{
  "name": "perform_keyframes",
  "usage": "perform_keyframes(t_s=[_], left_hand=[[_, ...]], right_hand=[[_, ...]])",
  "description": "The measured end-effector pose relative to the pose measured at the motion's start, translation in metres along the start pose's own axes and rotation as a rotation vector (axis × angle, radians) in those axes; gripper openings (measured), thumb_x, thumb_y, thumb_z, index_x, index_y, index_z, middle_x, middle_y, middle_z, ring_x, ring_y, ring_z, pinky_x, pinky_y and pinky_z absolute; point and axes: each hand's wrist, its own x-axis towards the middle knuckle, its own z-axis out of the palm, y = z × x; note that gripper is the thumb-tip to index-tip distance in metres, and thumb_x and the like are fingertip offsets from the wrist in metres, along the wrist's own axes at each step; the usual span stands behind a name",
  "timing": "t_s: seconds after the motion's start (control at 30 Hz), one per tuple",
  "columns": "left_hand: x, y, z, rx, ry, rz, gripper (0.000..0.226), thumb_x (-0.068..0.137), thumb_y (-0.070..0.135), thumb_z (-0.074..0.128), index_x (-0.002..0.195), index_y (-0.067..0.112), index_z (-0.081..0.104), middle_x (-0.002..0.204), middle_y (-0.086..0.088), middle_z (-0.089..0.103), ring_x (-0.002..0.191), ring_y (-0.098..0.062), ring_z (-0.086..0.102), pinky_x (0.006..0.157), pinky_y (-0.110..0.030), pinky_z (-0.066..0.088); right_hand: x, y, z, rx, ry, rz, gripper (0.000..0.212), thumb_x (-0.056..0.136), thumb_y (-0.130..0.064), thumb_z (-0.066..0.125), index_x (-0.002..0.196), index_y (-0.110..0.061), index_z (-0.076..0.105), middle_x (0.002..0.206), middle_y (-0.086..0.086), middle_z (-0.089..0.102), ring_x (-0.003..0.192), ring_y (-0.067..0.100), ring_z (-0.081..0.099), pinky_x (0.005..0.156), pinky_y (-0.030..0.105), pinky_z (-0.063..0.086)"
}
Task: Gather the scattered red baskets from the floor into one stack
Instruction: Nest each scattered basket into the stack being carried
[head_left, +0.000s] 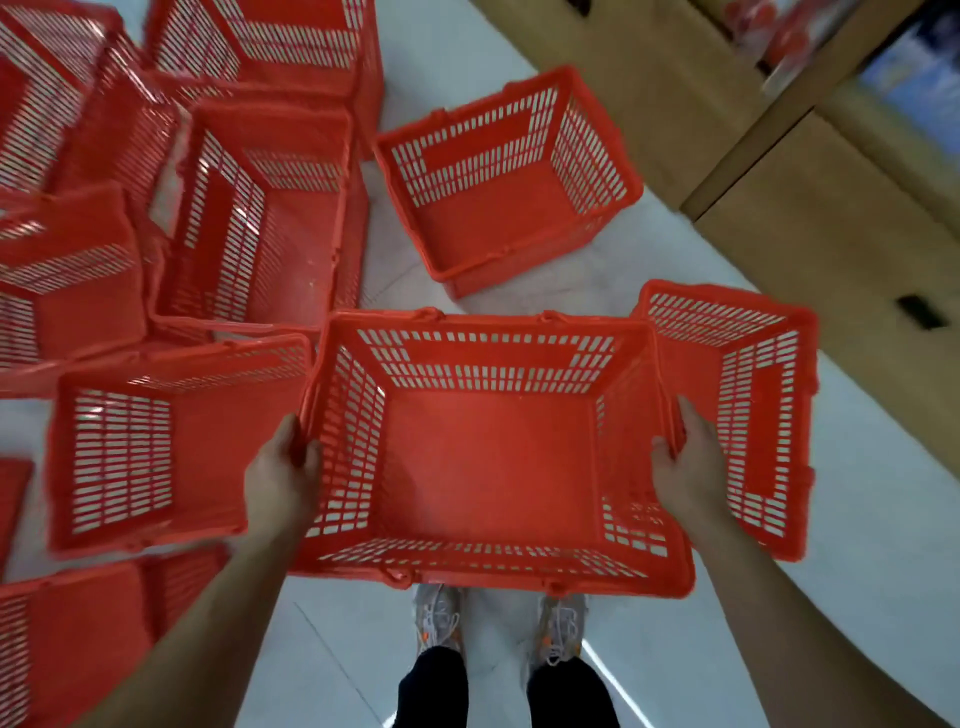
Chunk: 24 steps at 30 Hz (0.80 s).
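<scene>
I hold a red slotted basket (488, 467) level above the floor, in front of my feet. My left hand (283, 475) grips its left rim and my right hand (685, 467) grips its right rim, fingers curled over the edges. The basket is empty and its handles lie folded down along the rim. Several more red baskets lie scattered on the white floor: one just left of the held one (156, 447), one at its right (753, 405), one beyond it (509, 176), and a cluster at the upper left (265, 218).
Brown cardboard boxes (810, 218) line the right side and upper right. My shoes (498, 623) stand on the white tiled floor (857, 519) under the held basket. More red baskets crowd the lower left corner (67, 639).
</scene>
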Motion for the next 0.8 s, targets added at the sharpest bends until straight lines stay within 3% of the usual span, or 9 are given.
perform_keyframes(t_s=[0.17,0.23,0.3,0.47,0.63,0.8], left_hand=[[-0.08,0.037,-0.133,-0.161,0.045,-0.199,0.049,0.09,0.018,0.07,0.136,0.004,0.057,0.124,-0.02,0.066,0.115,-0.031,0.062,0.096,-0.039,0.044],[-0.119,0.041,-0.187,-0.205,0.104,-0.247,0.049,0.091,0.02,0.07,0.136,0.007,0.058,0.123,-0.017,0.067,0.113,-0.026,0.062,0.094,-0.037,0.044],[-0.162,0.041,-0.236,-0.191,0.181,-0.29,0.046,0.091,0.022,0.07,0.134,0.01,0.061,0.117,-0.018,0.07,0.107,-0.032,0.065,0.089,-0.04,0.046],[-0.281,0.022,-0.339,-0.217,0.343,-0.423,0.042,0.092,0.022,0.068,0.133,0.014,0.062,0.111,-0.014,0.072,0.101,-0.033,0.066,0.088,-0.043,0.048],[-0.393,-0.025,-0.401,-0.233,0.514,-0.593,0.036,0.094,0.024,0.064,0.129,0.016,0.064,0.105,-0.014,0.073,0.097,-0.035,0.066,0.084,-0.043,0.049],[-0.487,-0.095,-0.438,-0.281,0.642,-0.773,0.03,0.093,0.027,0.062,0.121,0.016,0.066,0.103,-0.009,0.073,0.09,-0.031,0.067,0.081,-0.04,0.05]], right_hand=[[-0.068,-0.076,-0.113,0.068,-0.001,-0.019,0.06,0.086,-0.006,0.07,0.142,-0.009,0.051,0.128,0.019,0.055,0.118,0.035,0.055,0.107,0.037,0.038],[-0.1,-0.108,-0.145,0.132,-0.052,-0.044,0.054,0.087,-0.01,0.069,0.139,-0.014,0.056,0.127,0.011,0.062,0.116,0.029,0.06,0.103,0.037,0.043],[-0.131,-0.137,-0.169,0.181,-0.1,-0.099,0.045,0.086,-0.012,0.07,0.13,-0.014,0.063,0.117,0.005,0.07,0.108,0.026,0.065,0.095,0.034,0.047],[-0.209,-0.203,-0.202,0.24,-0.263,-0.259,0.038,0.086,-0.007,0.069,0.123,-0.008,0.066,0.111,0.003,0.069,0.101,0.018,0.064,0.087,0.023,0.044],[-0.291,-0.267,-0.187,0.205,-0.444,-0.455,0.041,0.091,-0.005,0.062,0.132,-0.006,0.06,0.126,0.007,0.066,0.113,0.021,0.062,0.101,0.037,0.047],[-0.381,-0.322,-0.139,0.084,-0.561,-0.678,0.029,0.091,-0.009,0.057,0.118,-0.017,0.064,0.102,0.0,0.069,0.095,0.021,0.064,0.081,0.031,0.047]])
